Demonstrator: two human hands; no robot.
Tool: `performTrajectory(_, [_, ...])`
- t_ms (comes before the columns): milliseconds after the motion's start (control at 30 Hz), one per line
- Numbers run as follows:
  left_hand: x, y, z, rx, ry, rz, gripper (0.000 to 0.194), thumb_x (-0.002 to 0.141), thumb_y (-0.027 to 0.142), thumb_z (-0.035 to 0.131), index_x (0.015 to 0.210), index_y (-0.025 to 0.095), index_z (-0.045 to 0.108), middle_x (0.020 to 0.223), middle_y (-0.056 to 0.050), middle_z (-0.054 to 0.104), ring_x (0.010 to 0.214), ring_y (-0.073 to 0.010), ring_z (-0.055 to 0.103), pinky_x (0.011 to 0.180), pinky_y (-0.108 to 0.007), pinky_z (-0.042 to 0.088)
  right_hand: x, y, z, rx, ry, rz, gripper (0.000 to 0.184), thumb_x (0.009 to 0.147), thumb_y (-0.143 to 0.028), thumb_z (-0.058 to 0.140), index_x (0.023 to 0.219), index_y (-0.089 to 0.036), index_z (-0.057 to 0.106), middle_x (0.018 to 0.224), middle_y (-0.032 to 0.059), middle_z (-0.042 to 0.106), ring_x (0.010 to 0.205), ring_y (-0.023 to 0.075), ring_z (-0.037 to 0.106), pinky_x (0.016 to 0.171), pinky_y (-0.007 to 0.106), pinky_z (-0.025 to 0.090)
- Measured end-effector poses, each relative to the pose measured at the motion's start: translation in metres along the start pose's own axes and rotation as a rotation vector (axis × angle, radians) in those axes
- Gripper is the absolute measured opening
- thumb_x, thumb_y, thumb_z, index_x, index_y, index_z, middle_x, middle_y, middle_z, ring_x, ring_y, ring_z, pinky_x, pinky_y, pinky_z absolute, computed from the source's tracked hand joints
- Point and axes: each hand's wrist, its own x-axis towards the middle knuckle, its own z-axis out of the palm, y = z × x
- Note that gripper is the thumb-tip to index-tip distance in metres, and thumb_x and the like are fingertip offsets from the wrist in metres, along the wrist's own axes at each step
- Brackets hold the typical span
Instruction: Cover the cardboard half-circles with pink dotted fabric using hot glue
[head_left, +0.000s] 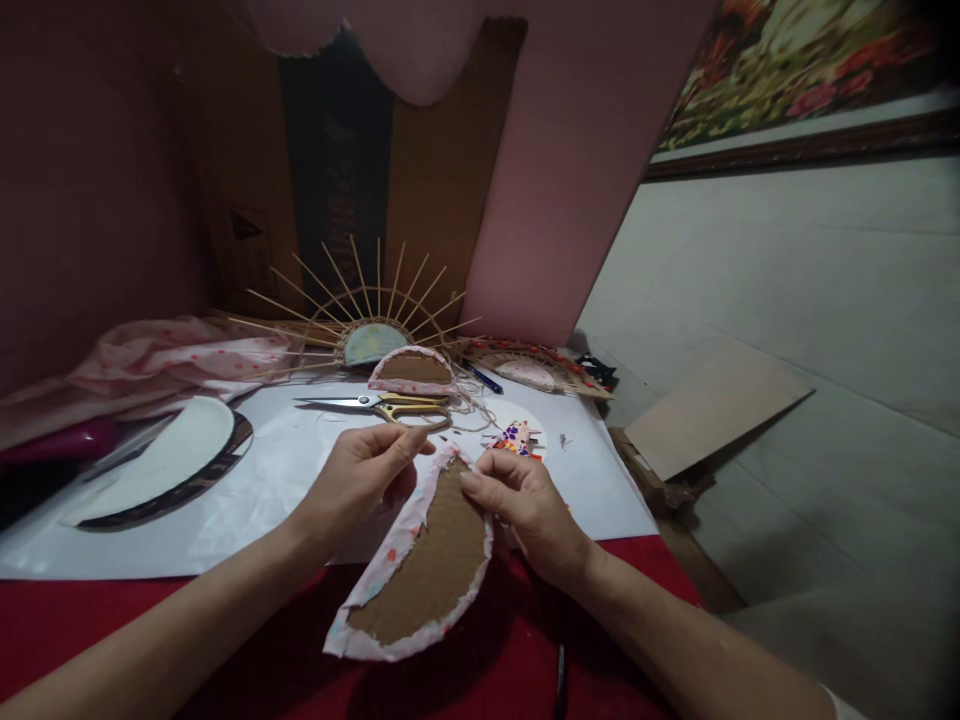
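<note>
My right hand (pixel 536 510) pinches the upper end of a half-moon cardboard piece (pixel 431 560), its edges wrapped in pink spotted fabric. The brown cardboard side faces me, and the piece tilts down to the left over the red cloth. My left hand (pixel 358 485) is closed in a pinch beside the top of this piece, apart from it. Whatever its fingertips hold, if anything, is too small to make out. Just beyond the left hand lie gold-handled scissors (pixel 360 402). A smaller fabric-edged cardboard half-circle (pixel 409 372) rests behind them.
Farther back stands a half-round frame of thin sticks (pixel 375 342). Pink spotted cloth (pixel 180 360) and white half-moon pieces (pixel 172 460) are at left. Twine (pixel 480 410), a blue pen (pixel 484 378), fabric scraps (pixel 516 437) and a woven half-round piece (pixel 525 372) lie right of centre.
</note>
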Motion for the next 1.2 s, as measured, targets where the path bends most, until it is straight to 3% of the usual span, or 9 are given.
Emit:
performTrajectory(133, [-0.008, 0.006, 0.002, -0.118, -0.134, -0.159, 0.037, 0.072, 0.048, 0.068, 0.064, 0.012, 0.068, 0.055, 0.0, 0.057, 0.049, -0.009, 0.045, 0.048, -0.021, 0.032, -0.002, -0.003, 0.001, -0.066, 0.027, -0.019, 0.032, 0.076, -0.042, 0.069, 0.065, -0.019, 0.05, 0.045, -0.0087, 0.049, 0.029, 0.0043, 0.037, 0.029, 0.017, 0.025])
performTrajectory(400, [-0.012, 0.007, 0.01, -0.053, 0.007, -0.2, 0.034, 0.063, 0.046, 0.077, 0.062, 0.012, 0.07, 0.056, -0.001, 0.062, 0.051, -0.0101, 0.048, 0.049, -0.021, 0.036, -0.005, -0.002, 0.006, -0.163, 0.052, -0.069, 0.028, 0.081, -0.036, 0.066, 0.066, -0.019, 0.049, 0.045, -0.0088, 0.049, 0.032, 0.0035, 0.039, 0.032, 0.016, 0.026])
performTrajectory(533, [-0.015, 0.006, 0.01, -0.074, 0.0, -0.184, 0.034, 0.058, 0.044, 0.08, 0.058, 0.014, 0.065, 0.055, 0.0, 0.061, 0.053, -0.0111, 0.05, 0.05, -0.021, 0.038, -0.006, -0.004, 0.008, -0.206, 0.039, -0.112, 0.028, 0.082, -0.033, 0.065, 0.066, -0.019, 0.048, 0.045, -0.0087, 0.048, 0.032, 0.0039, 0.039, 0.034, 0.017, 0.027])
performTrajectory(667, [-0.016, 0.008, 0.008, -0.098, -0.041, -0.143, 0.041, 0.073, 0.054, 0.066, 0.062, 0.014, 0.067, 0.059, -0.001, 0.061, 0.057, -0.0125, 0.052, 0.052, -0.022, 0.039, -0.008, -0.005, 0.007, -0.21, 0.007, -0.136, 0.027, 0.083, -0.031, 0.064, 0.066, -0.019, 0.047, 0.047, -0.0082, 0.048, 0.035, 0.0041, 0.039, 0.036, 0.018, 0.027])
performTrajectory(767, [-0.014, 0.009, 0.006, -0.084, -0.049, -0.069, 0.035, 0.077, 0.05, 0.065, 0.069, 0.016, 0.071, 0.067, -0.001, 0.065, 0.062, -0.0114, 0.052, 0.056, -0.02, 0.039, -0.008, -0.006, 0.006, -0.221, -0.009, -0.154, 0.026, 0.083, -0.03, 0.063, 0.065, -0.019, 0.047, 0.05, -0.0076, 0.048, 0.038, 0.0042, 0.038, 0.038, 0.018, 0.028])
performTrajectory(967, [-0.012, 0.007, 0.006, -0.115, -0.076, -0.066, 0.02, 0.071, 0.038, 0.074, 0.069, 0.018, 0.074, 0.067, -0.002, 0.069, 0.064, -0.0124, 0.057, 0.06, -0.022, 0.043, -0.01, -0.005, 0.006, -0.317, 0.006, -0.191, 0.026, 0.083, -0.03, 0.062, 0.065, -0.019, 0.048, 0.056, -0.0052, 0.047, 0.049, 0.0074, 0.039, 0.045, 0.02, 0.031])
performTrajectory(1200, [-0.011, 0.009, 0.008, -0.152, -0.046, -0.052, 0.02, 0.063, 0.03, 0.08, 0.06, 0.015, 0.069, 0.058, 0.001, 0.064, 0.057, -0.0107, 0.054, 0.055, -0.021, 0.042, -0.012, -0.003, 0.008, -0.368, 0.003, -0.201, 0.026, 0.083, -0.031, 0.061, 0.065, -0.019, 0.048, 0.057, -0.0048, 0.045, 0.052, 0.0085, 0.038, 0.047, 0.021, 0.031])
